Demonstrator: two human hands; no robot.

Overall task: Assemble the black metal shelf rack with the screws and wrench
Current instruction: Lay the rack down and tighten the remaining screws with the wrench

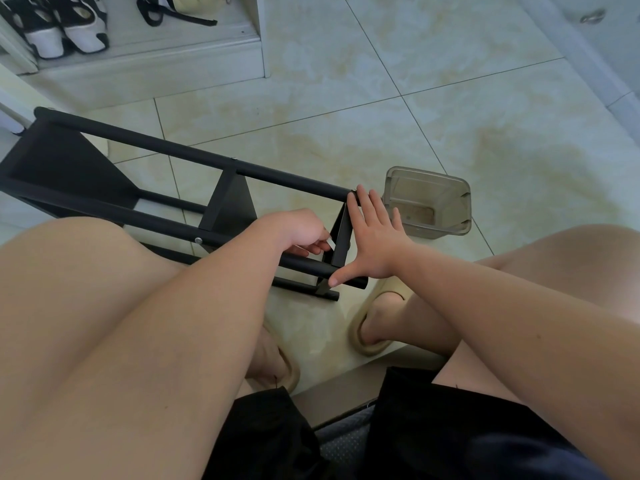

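Observation:
The black metal shelf rack (166, 150) lies on its side on the tiled floor, its round tubes running from the far left toward my knees. My right hand (375, 237) is spread flat against the rack's near end panel (341, 233), fingertips by the upper tube's end, thumb on the lower tube. My left hand (304, 232) reaches inside that end panel with curled fingers that pinch a small pale piece; I cannot tell what it is. A silver screw head (198, 240) shows on the middle tube.
A clear plastic container (429, 202) stands on the floor just right of the rack's end. My feet in beige slippers (377, 323) are below the rack. A white shoe cabinet with sneakers (65, 26) fills the top left.

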